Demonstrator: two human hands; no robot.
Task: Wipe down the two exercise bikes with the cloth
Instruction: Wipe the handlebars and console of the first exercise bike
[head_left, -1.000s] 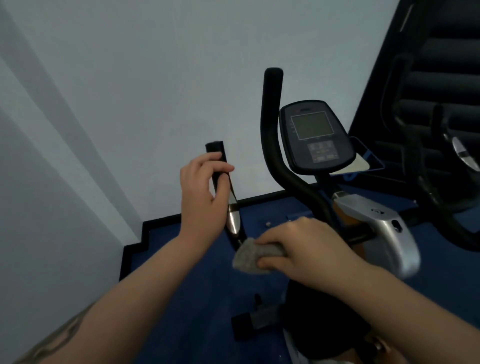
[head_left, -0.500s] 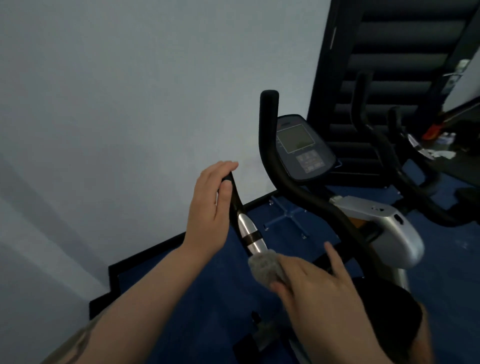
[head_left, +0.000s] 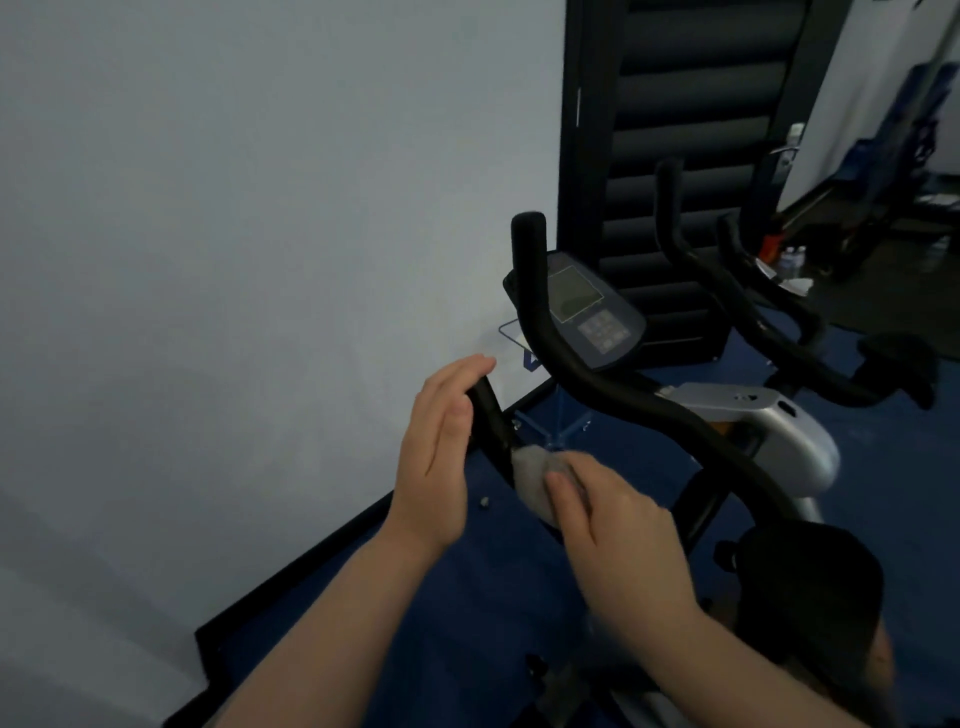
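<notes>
**Cloth on the near bike's left handlebar**

While the left hand (head_left: 434, 457) rests flat against the upper end of the left bar (head_left: 491, 415), its grip is loose — fingers straight and together, thumb lying alongside, nothing clasped. Lower on the same bar, the right hand (head_left: 618, 540) presses a grey cloth (head_left: 532, 475) against the tube; its fingers curl over the cloth and hold it bunched, so that grip is closed round the cloth. Cloth and left hand lie just beside each other on the bar, not touching.

Near bike (head_left: 748, 431): a black right bar (head_left: 571, 358) curves up past the console (head_left: 587, 312), whose grey screen and keypad face the viewer; a silver housing sits behind and to the right of the stem, and a black saddle (head_left: 810, 587) shows at lower right, partly behind the right forearm.

Second bike (head_left: 769, 322): black bars only, further right and well apart from both hands, in front of a dark padded panel (head_left: 691, 130).

Surroundings — a pale wall (head_left: 234, 234) on the left, met by a black skirting, and a blue floor (head_left: 415, 623) beneath. A small pale object lies on the floor near the left wrist; what it is cannot be told.
</notes>
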